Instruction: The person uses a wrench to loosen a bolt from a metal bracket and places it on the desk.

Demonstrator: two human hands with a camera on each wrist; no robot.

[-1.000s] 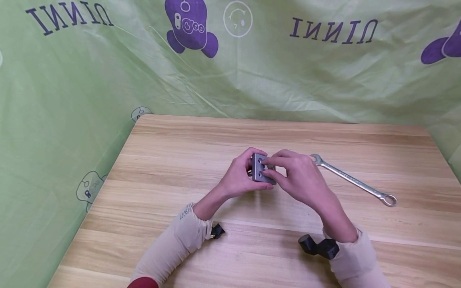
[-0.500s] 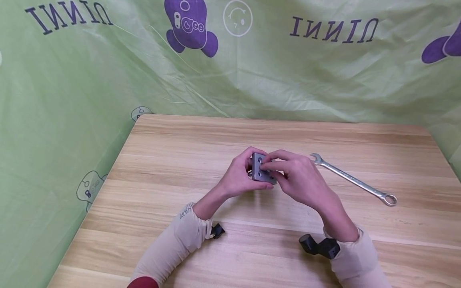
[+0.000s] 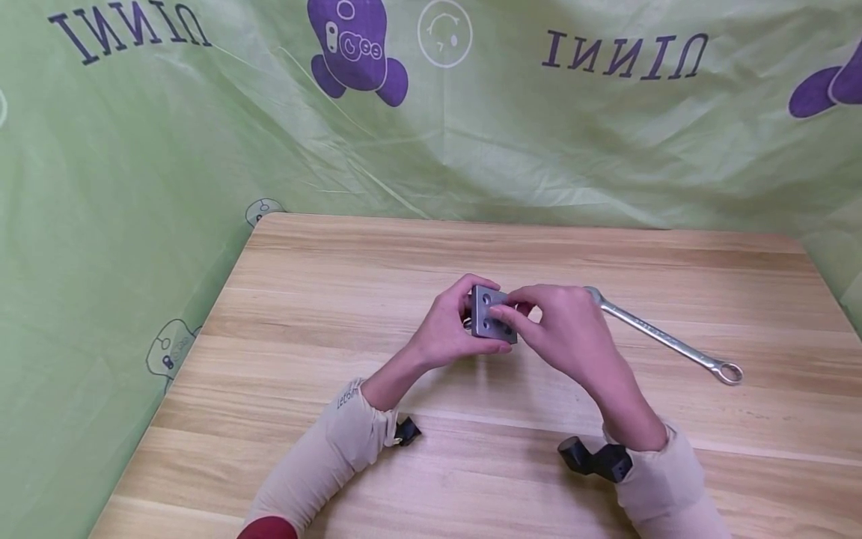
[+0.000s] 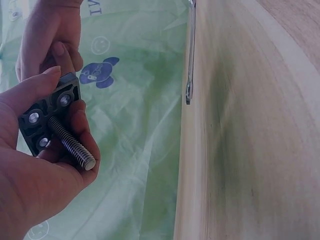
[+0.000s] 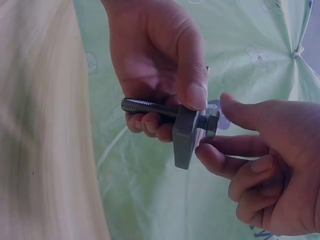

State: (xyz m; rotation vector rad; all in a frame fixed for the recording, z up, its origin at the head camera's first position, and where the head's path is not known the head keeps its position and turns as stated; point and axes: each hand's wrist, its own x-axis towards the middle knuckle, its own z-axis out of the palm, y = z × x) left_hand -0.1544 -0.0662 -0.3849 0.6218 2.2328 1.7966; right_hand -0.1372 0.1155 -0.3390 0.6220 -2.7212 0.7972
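Note:
My left hand (image 3: pixel 444 329) grips a small grey square metal plate (image 3: pixel 480 318) by its edges, above the table. Several round holes show on its face. A bolt (image 4: pixel 72 142) passes through the middle of the plate; its long threaded shank sticks out on the left palm's side. On the other side the hex head (image 5: pixel 212 124) stands a little off the plate, with some thread showing between. My right hand (image 3: pixel 566 329) has thumb and curled fingers around that head. The thumb hides the head in the head view.
A combination wrench (image 3: pixel 663 337) lies slantwise on the wooden table (image 3: pixel 337 299), right of the hands. Green printed fabric (image 3: pixel 539 150) hangs behind and left of the table. Black wrist-camera mounts (image 3: pixel 595 459) project from the sleeves.
My right fingers have shifted around the bolt head, the thumb rising over the plate's face and the fingers drawing back behind it. The left hand and plate have stayed nearly still.

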